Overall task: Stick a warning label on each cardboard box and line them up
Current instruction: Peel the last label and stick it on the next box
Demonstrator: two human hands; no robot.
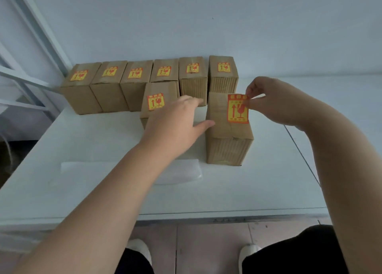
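Near the centre of the frame a cardboard box (228, 137) stands upright on the white table (86, 141), apart from the others. The right hand (275, 102), at centre right, pinches the upper right corner of a yellow and red warning label (237, 108) between thumb and forefinger; the label lies over the right part of the box's top, and I cannot tell how much of it is stuck down. The left hand (175, 122) is open, its thumb touching the box's upper left edge and its fingers spread past the left side. Just left of it stands a labelled box (158, 100). Behind, in the upper middle of the frame, a row of six labelled boxes (136, 83) runs along the wall. A clear plastic sheet (182, 172) lies flat on the table at lower centre
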